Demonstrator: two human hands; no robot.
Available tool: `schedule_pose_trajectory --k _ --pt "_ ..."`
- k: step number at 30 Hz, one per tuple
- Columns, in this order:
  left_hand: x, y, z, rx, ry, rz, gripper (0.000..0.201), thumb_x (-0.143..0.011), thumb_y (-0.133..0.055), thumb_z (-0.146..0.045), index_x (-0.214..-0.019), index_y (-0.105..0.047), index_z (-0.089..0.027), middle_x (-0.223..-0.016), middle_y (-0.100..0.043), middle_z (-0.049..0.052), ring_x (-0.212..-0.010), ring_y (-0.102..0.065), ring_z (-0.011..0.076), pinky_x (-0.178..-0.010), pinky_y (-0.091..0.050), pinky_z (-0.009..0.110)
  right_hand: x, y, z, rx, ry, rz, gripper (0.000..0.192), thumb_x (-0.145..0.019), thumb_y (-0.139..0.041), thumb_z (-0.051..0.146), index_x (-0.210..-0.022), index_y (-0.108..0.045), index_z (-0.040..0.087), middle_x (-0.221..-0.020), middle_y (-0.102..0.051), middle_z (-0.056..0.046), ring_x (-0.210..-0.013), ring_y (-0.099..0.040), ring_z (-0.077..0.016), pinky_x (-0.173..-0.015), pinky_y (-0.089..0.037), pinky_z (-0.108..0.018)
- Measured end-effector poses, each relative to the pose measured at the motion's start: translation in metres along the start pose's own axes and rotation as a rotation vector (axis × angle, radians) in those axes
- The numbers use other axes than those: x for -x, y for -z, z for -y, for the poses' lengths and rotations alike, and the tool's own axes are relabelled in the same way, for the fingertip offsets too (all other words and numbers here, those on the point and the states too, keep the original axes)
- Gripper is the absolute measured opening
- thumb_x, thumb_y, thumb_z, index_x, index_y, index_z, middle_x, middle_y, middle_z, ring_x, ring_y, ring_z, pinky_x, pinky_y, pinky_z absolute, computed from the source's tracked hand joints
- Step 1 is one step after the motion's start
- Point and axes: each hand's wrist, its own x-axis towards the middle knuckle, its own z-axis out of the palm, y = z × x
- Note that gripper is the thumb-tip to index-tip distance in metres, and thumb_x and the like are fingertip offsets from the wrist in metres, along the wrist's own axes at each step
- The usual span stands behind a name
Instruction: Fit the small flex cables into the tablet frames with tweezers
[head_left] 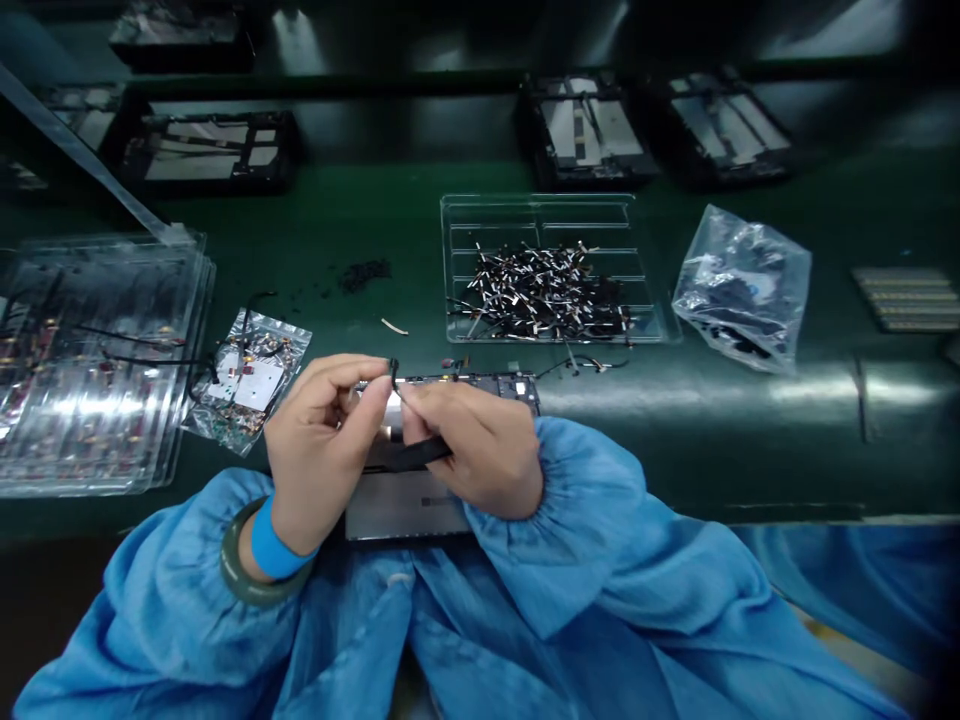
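Both hands meet over a flat grey-and-black device chassis (420, 500) lying at the near table edge. The left hand (319, 450) and right hand (480, 450) each pinch, fingers narrow, a small black cable connector (394, 372); the right also grips black tweezers (409, 457). Beyond them sits a clear plastic tray of black-and-white cable pieces (547, 285); left, a small clear bag of parts (247, 385) and stacked clear blister trays (90, 360); far right, a crumpled plastic bag (742, 285). Bare green mat lies between.

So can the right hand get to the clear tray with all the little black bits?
Probably yes: nothing stands between the right hand and the clear tray, but it is pinching a small black part now.
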Motion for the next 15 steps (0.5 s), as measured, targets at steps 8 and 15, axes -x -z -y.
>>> schedule_pose_trajectory --k 8,15 --pt "-0.002 0.007 0.000 0.087 0.079 0.131 0.007 -0.078 -0.060 -0.019 -0.072 -0.062 -0.016 -0.079 -0.064 0.001 -0.060 -0.055 0.0071 -0.047 -0.042 0.018 0.001 0.009 0.004 -0.173 -0.098 0.103 0.011 -0.085 -0.057 0.013 -0.081 -0.067 0.014 -0.078 -0.073 -0.004 -0.070 -0.068 -0.0115 -0.064 -0.054 -0.021" --pt "0.004 0.073 0.051 -0.460 -0.279 -0.009 0.005 -0.082 -0.058 -0.012 -0.082 -0.059 -0.017 -0.085 -0.064 0.004 -0.072 -0.060 0.0117 -0.060 -0.049 0.022 -0.004 0.040 -0.027 -0.396 -0.879 -0.312 0.012 -0.075 -0.071 0.028 -0.069 -0.070 0.018 -0.062 -0.069 -0.001 -0.037 -0.042 -0.0059 -0.034 -0.031 -0.021"
